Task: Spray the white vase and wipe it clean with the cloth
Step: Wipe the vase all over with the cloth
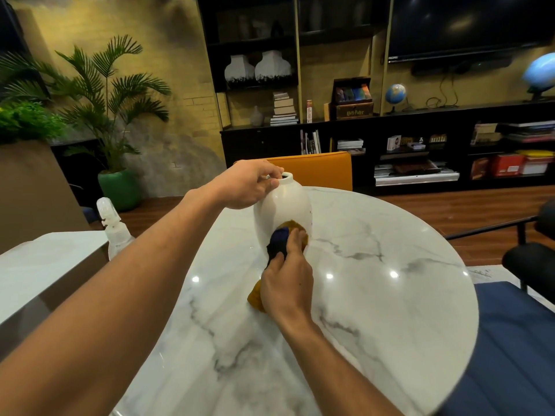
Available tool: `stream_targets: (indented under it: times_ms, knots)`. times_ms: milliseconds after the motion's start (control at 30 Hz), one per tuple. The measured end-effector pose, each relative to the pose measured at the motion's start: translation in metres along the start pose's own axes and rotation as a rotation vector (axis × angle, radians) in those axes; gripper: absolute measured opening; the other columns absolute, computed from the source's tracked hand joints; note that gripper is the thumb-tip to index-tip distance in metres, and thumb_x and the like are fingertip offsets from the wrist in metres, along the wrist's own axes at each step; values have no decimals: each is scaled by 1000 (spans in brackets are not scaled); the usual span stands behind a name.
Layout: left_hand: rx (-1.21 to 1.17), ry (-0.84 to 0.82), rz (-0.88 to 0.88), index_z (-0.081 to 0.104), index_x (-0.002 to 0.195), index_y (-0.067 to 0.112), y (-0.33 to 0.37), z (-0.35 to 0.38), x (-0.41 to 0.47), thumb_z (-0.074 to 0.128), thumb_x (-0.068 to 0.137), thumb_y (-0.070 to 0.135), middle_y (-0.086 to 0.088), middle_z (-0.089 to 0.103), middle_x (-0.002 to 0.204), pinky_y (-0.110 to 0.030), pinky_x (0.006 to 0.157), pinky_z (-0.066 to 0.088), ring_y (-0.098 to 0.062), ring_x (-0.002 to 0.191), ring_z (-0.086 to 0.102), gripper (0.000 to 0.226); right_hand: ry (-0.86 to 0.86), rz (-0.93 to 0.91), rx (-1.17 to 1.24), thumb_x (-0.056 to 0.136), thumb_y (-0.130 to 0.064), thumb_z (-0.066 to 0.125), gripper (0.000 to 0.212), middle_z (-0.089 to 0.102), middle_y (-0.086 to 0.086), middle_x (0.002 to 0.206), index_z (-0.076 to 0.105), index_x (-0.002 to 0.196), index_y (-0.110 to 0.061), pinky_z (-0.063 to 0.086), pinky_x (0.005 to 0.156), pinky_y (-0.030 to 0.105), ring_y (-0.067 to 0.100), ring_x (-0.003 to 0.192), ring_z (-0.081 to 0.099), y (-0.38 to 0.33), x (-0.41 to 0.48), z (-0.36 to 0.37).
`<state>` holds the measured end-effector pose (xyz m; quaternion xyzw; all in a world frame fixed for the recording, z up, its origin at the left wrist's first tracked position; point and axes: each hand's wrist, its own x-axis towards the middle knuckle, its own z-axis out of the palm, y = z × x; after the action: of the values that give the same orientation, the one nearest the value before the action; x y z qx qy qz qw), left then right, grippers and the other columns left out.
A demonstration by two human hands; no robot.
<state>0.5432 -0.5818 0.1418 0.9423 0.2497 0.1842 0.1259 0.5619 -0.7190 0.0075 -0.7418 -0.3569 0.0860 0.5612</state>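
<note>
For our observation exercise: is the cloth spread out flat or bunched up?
Bunched up. The right hand grips the cloth as a crumpled wad, pressing it against the lower side of the vase.

Glossy white ceramic vase (280, 210), soft blue-and-mustard cloth (277, 240), polished marble table (375, 310), translucent plastic spray bottle (115, 232)

An orange chair (312, 171) stands just behind the round marble table (390, 310), and a blue seat (516, 340) is just beside it on the right. Far behind the table is a long black shelf (420, 127) with books (283, 109), a brown box (354, 110) and a small blue globe (395, 93), with a big dark TV (468, 22) above. Behind the table to the left is a palm plant (99, 85) in a green pot (120, 189).
</note>
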Motion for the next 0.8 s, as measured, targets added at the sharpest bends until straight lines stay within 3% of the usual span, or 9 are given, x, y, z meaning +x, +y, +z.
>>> stream_targets:
  times_ms: [167,367,567,800]
  knots:
    - [-1,-3,-3,69,116,24,0,-1,0,50,105,21,4,53,148,-46,111,44,-24,132,48,22,35,-95,17,104,-6,43,70,22,2,169,7,163,-18,39,117,40,28,146,40,-10,6,5]
    - [0,-2,-4,69,115,24,1,0,-2,51,104,22,4,52,148,-42,107,44,-23,131,49,21,-5,171,111,105,-15,38,65,52,10,148,9,163,-21,49,105,38,29,126,56,1,9,5]
    - [-16,9,-28,69,120,20,7,0,-4,50,105,20,2,52,148,-41,107,44,-23,131,50,25,-122,333,183,107,-16,34,60,48,11,151,9,163,-16,42,97,29,29,129,54,0,2,6]
    - [1,8,-38,69,120,23,9,0,-5,50,104,20,2,53,147,-41,107,45,-24,130,50,24,-190,489,277,105,-12,35,60,51,12,147,17,162,-13,46,103,35,29,129,54,2,5,14]
